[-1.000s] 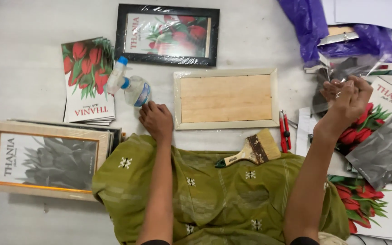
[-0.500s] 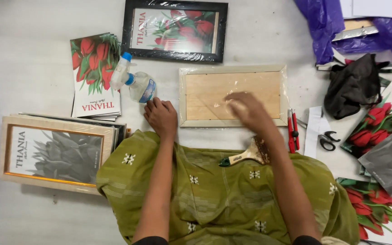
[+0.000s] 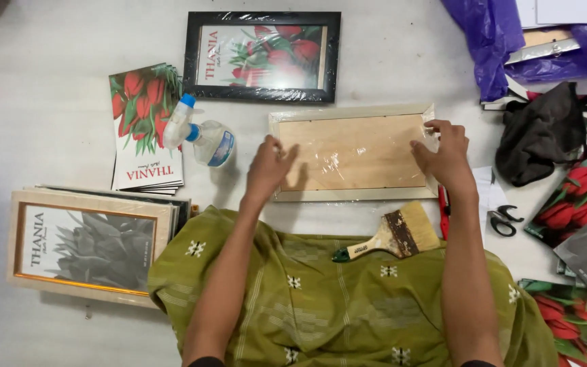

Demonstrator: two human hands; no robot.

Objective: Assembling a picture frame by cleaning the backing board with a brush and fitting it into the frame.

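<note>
Your left hand (image 3: pixel 268 166) rests with spread fingers on the left edge of the wooden frame (image 3: pixel 353 153), which lies face down on the floor just in front of your lap. Your right hand (image 3: pixel 445 153) presses its right edge, fingers open; it seems to touch clear film there, but I cannot tell if it pinches it. A brush (image 3: pixel 390 239) lies on your green cloth (image 3: pixel 321 299), a spray bottle (image 3: pixel 198 135) at the left.
</note>
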